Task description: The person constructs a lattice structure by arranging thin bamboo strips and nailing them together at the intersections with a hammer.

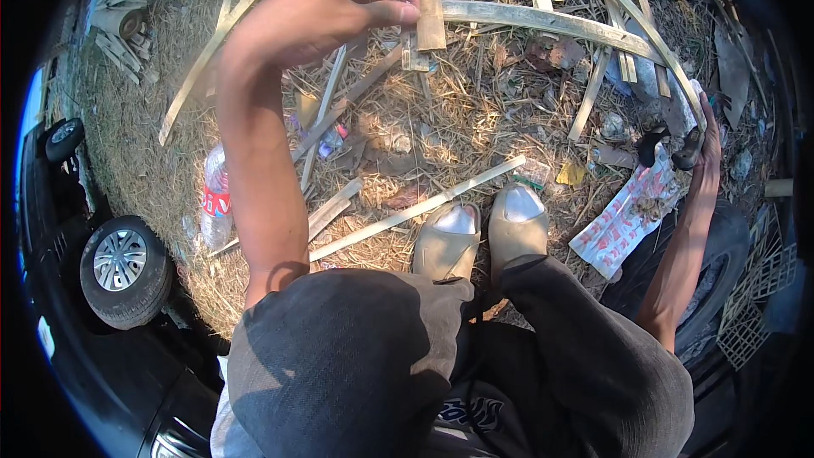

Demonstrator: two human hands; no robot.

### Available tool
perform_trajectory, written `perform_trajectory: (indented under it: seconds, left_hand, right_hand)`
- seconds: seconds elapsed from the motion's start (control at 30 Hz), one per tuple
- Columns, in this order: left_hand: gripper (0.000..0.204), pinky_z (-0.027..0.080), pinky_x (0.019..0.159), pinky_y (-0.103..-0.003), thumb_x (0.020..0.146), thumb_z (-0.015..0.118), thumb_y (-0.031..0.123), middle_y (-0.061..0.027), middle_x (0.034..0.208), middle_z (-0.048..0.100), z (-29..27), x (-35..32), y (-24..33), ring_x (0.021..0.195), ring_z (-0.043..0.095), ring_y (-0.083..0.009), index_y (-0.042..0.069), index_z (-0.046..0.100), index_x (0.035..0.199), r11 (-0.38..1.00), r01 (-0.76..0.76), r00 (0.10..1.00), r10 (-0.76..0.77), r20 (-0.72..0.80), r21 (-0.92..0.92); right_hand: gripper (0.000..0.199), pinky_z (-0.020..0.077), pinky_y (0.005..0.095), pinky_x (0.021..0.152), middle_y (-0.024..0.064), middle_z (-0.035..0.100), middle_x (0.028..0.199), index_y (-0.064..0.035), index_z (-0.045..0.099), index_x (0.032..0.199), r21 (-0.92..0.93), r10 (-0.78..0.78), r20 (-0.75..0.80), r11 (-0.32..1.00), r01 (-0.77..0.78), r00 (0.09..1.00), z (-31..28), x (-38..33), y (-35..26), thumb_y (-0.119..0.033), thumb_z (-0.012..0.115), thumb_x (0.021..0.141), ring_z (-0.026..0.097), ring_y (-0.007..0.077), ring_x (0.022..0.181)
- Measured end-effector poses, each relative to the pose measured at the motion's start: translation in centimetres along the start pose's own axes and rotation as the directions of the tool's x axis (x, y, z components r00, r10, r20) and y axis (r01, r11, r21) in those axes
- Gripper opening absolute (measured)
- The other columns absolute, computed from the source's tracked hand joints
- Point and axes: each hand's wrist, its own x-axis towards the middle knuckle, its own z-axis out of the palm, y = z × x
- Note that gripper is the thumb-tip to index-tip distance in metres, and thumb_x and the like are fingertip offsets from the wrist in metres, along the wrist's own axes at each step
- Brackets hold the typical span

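My left hand reaches to the top middle, its thumb and forefinger closed in a pinch beside a short upright bamboo slat. What lies between those fingertips, if anything, is too small to make out. From behind that slat a bowed bamboo strip runs right. My right hand, far to the right, is closed about the lower end of a long curved bamboo strip; its fingers are partly hidden and in shadow. Dark shapes beside that hand are unclear.
Loose bamboo strips lie on straw-covered ground before my sandals. A plastic bottle lies left, a printed wrapper right. A tire sits by my right arm. A dark vehicle's wheel stands left.
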Motion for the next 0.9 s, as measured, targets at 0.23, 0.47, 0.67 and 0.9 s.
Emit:
perform_trajectory:
  seconds: [0.23, 0.47, 0.67, 0.9]
  left_hand:
    - [0.027, 0.043, 0.077, -0.028, 0.095, 0.075, 0.032, 0.0012, 0.088, 0.064, 0.0, -0.5, -1.4, 0.085, 0.055, -0.0094, 0.006, 0.07, 0.1, 0.99, 0.093, 0.995, -0.095, -0.016, -0.105]
    - [0.026, 0.04, 0.07, -0.025, 0.094, 0.076, 0.033, 0.0043, 0.084, 0.06, 0.0, -0.1, 0.1, 0.078, 0.051, -0.0066, 0.008, 0.069, 0.097, 0.986, 0.133, 0.99, -0.136, -0.03, -0.103]
    - [0.027, 0.04, 0.073, -0.025, 0.09, 0.079, 0.033, 0.0042, 0.083, 0.06, -0.6, -0.4, 1.5, 0.08, 0.051, -0.007, 0.008, 0.07, 0.096, 0.957, 0.271, 0.962, -0.273, -0.004, -0.107]
    - [0.029, 0.04, 0.075, -0.025, 0.088, 0.081, 0.033, 0.0044, 0.087, 0.06, -1.7, -0.8, 1.6, 0.082, 0.053, -0.0077, 0.008, 0.069, 0.096, 0.947, 0.284, 0.957, -0.289, -0.016, -0.152]
  right_hand:
    - [0.049, 0.0636, 0.0414, 0.091, 0.0189, 0.072, 0.121, 0.0049, 0.061, 0.131, 0.172, -0.042, 0.084, 0.985, 0.027, 0.996, 6.4, -7.5, 4.1, -0.021, 0.078, 0.093, 0.073, 0.0274, 0.106]
    - [0.033, 0.0585, 0.0251, 0.053, 0.0082, 0.071, 0.086, 0.0022, 0.069, 0.104, -0.14, -0.019, -0.061, 0.99, 0.01, 0.998, 6.1, -9.1, 5.8, -0.02, 0.085, 0.087, 0.069, 0.0135, 0.064]
    - [0.041, 0.0549, 0.0348, 0.065, 0.0113, 0.069, 0.089, 0.0039, 0.071, 0.099, -0.256, -0.085, -0.208, 0.966, 0.03, 0.974, 6.4, -4.9, 5.7, -0.024, 0.093, 0.078, 0.065, 0.0205, 0.072]
    - [0.035, 0.0401, 0.0331, 0.054, 0.0017, 0.063, 0.076, 0.0035, 0.072, 0.087, -0.75, -0.471, -0.38, 0.661, 0.033, 0.796, 4.0, 3.2, 2.9, -0.025, 0.09, 0.078, 0.054, 0.0124, 0.065]
